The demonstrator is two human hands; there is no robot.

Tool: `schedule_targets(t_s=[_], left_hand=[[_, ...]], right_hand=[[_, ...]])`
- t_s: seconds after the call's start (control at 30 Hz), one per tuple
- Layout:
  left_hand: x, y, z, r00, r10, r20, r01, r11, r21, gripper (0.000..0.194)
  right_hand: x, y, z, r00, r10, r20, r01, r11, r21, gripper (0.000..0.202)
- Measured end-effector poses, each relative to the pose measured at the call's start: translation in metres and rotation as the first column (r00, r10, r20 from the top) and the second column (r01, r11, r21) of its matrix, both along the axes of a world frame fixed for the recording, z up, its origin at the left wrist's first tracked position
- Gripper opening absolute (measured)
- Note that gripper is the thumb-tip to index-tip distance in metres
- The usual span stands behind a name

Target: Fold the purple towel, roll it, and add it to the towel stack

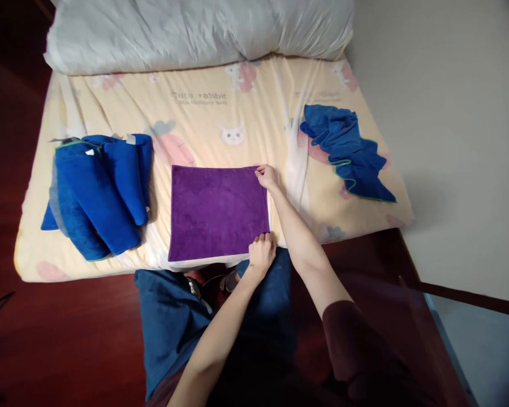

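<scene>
Nearest the lens: your dark maroon sleeve (343, 336) and bare forearms (220, 325), reaching in over your blue trousers (165, 316). Biggest thing past them is the mattress (131, 104) in its rabbit-print sheet (232, 135), with grey bedding (195, 34) bunched across the far end. Purple cloth (216, 215) lies spread flat on it, right in front of you, near edge running along the mattress edge. Several blue cloths (97, 198) sit heaped to its left, near but not touching; one crumpled blue cloth (343, 147) with green edging lies well apart to the right. Both your hands are on the purple cloth's right side: right hand (266, 176) in a narrow fingertip pinch at the far corner, left hand (262, 251) curled tight at the near corner. Fabric inside the left grip is hidden, so can't tell how much you've got; looks like just the corner. My read: match the two grips so tension is even, draw that edge straight, and move both hands together or it skews. Go easy on the near side, it could slip over the mattress edge. Smallest thing: what looks like a faint crease (262, 195) just inside the right edge, worth smoothing.
</scene>
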State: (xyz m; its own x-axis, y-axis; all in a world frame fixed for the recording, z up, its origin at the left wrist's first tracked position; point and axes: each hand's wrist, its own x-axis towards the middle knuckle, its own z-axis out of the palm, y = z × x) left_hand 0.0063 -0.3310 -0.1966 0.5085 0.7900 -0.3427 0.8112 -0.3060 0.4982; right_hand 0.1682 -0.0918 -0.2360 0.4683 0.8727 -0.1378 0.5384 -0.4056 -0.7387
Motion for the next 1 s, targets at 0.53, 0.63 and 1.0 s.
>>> schedule_targets(t_s=[0.53,0.63,1.0], left_hand=[[-0.005,0.01,0.016,0.997,0.015,-0.073,-0.023,0.993,-0.114,0.029],[-0.005,0.012,0.016,0.997,0.022,-0.08,-0.032,0.991,-0.128,0.027],[-0.008,0.017,0.016,0.996,0.053,-0.071,-0.066,0.979,-0.192,0.026]], right_hand=[[0.001,-0.003,0.015,0.999,-0.011,0.036,0.009,0.998,0.062,0.007],[0.002,-0.005,0.014,0.998,-0.013,0.057,0.009,0.997,0.071,0.007],[0.013,0.0,-0.004,0.996,-0.018,0.088,0.01,0.996,0.094,0.005]])
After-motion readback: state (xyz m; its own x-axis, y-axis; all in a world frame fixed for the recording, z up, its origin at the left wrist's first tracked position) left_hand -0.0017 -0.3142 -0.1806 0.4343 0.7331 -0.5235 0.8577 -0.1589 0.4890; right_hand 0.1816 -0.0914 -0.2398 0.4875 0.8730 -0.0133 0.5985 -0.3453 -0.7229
